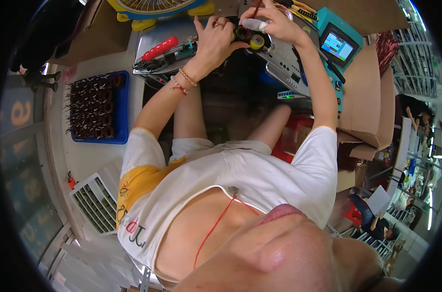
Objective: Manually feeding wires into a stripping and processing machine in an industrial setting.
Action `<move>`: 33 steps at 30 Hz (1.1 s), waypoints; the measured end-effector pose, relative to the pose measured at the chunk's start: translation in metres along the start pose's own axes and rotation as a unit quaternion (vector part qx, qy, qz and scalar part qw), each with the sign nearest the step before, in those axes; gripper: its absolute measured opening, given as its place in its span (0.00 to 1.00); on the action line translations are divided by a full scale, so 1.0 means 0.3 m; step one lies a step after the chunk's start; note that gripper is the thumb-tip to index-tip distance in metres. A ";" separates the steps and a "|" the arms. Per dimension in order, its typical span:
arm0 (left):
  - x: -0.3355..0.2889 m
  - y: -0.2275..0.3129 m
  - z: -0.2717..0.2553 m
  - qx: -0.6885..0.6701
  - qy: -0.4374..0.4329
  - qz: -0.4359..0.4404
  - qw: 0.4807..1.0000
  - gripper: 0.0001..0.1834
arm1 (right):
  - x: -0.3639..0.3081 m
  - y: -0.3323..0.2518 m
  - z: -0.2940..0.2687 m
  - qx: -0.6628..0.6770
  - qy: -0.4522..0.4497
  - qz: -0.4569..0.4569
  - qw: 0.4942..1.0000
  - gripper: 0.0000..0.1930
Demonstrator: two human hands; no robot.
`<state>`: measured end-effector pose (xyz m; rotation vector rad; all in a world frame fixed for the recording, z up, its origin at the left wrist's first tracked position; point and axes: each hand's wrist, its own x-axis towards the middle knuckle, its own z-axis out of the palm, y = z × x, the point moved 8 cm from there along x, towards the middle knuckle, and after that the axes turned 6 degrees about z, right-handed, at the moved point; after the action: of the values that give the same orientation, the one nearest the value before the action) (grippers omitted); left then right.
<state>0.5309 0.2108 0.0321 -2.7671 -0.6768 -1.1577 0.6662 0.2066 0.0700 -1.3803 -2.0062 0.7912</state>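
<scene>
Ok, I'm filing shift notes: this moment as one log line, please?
left hand: at dark round part; right hand: beside same part; blue tray: dark parts in rows; screen: lit

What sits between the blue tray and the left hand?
In the head view, a red-handled tool sits between the blue tray and the left hand.

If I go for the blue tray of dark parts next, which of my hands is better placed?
Probably your left hand: the blue tray sits on your left, on that arm's outer side. Your right hand is farther away, beyond the left one.
</scene>
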 end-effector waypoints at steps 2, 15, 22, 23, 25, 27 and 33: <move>0.009 0.014 0.014 -0.013 0.009 0.007 1.000 0.27 | 0.009 -0.008 -0.046 -0.041 -0.012 0.011 0.999 0.15; 0.013 0.047 0.009 0.113 -0.047 0.072 0.990 0.26 | -0.061 0.061 -0.060 0.226 0.192 0.022 0.955 0.11; 0.008 0.041 0.011 0.063 -0.021 0.074 0.995 0.26 | -0.098 0.116 -0.101 0.316 0.244 -0.032 0.916 0.15; 0.010 0.042 0.011 0.057 -0.022 0.072 0.996 0.26 | -0.096 0.125 -0.110 0.311 0.224 -0.033 0.923 0.20; 0.004 0.032 0.010 0.055 -0.013 0.071 0.996 0.26 | -0.092 0.099 -0.109 0.307 0.204 -0.036 0.929 0.21; -0.012 0.025 0.001 0.053 -0.008 0.068 0.996 0.25 | -0.077 0.035 -0.093 0.254 0.160 -0.034 0.953 0.21; 0.006 0.035 0.009 0.044 -0.034 0.060 0.997 0.27 | -0.024 0.031 -0.078 0.137 0.198 -0.041 0.970 0.17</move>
<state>0.5383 0.2027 0.0324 -2.7425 -0.5459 -0.9905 0.6914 0.2060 0.0776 -1.1790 -1.5703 0.6631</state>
